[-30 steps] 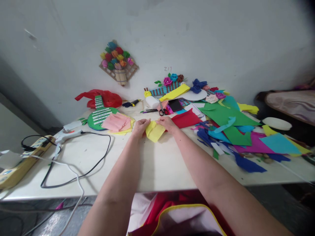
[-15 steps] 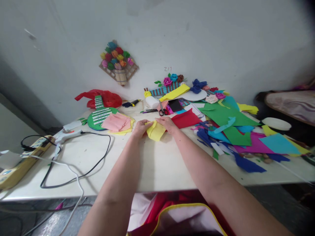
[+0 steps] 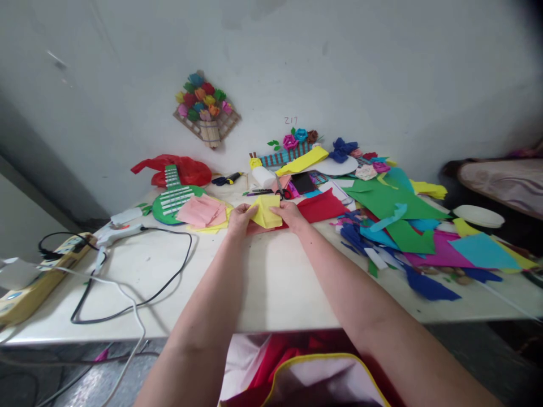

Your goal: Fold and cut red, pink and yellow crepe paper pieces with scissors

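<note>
A creased piece of yellow crepe paper [image 3: 266, 212] is stretched between my two hands, just above the table. My left hand [image 3: 241, 219] pinches its left edge, thumb on top. On the other side, my right hand [image 3: 291, 215] grips the right edge in the same way. Behind and beneath lies a red paper sheet [image 3: 324, 206], partly covered by my right hand. Scissors [image 3: 283, 193] with dark handles rest just beyond the yellow piece. Left of my left hand, pink paper squares [image 3: 202, 211] lie stacked over yellow ones.
A green paper guitar [image 3: 163, 206] and a red plastic bag [image 3: 165, 169] lie at the back left. At the left are a glue gun [image 3: 119, 233], its looping cable and a power strip [image 3: 51, 271]. Coloured paper scraps [image 3: 407, 226] cover the right side.
The yellow paper has been raised and turned, from hanging toward me to spreading upright between my hands. Both hands still hold it. The view has shifted slightly.
</note>
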{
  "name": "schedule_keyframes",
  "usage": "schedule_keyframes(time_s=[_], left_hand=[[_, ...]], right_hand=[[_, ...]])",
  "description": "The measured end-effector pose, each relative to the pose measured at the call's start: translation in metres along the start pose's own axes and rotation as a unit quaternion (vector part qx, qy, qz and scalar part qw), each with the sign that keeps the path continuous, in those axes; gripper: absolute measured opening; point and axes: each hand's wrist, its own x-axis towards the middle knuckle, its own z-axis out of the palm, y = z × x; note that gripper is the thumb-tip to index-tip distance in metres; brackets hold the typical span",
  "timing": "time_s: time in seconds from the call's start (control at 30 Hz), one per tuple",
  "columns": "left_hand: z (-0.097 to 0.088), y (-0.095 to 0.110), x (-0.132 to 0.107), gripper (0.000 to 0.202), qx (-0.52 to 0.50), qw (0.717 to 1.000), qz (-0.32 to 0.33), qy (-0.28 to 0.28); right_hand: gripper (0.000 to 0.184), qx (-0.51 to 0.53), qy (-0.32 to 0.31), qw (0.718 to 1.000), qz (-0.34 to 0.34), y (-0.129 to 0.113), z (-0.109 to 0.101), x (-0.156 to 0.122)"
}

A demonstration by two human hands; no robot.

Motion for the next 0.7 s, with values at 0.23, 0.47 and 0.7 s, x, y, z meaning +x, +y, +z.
schedule_keyframes(time_s=[0.23,0.47,0.7], left_hand=[[-0.002,0.006,-0.005,0.035,-0.011,0.998,-0.038,-0.050],[-0.006,0.013,-0.007,0.031,-0.035,0.993,-0.095,-0.062],[-0.006,0.014,-0.011,0.034,-0.001,0.987,-0.112,-0.112]], right_hand=[[0.020,-0.045,-0.071,0.996,0.027,-0.007,-0.005,-0.003],[0.016,-0.068,-0.084,0.993,0.048,-0.015,-0.006,-0.009],[0.014,-0.083,-0.086,0.992,0.042,-0.016,-0.010,-0.008]])
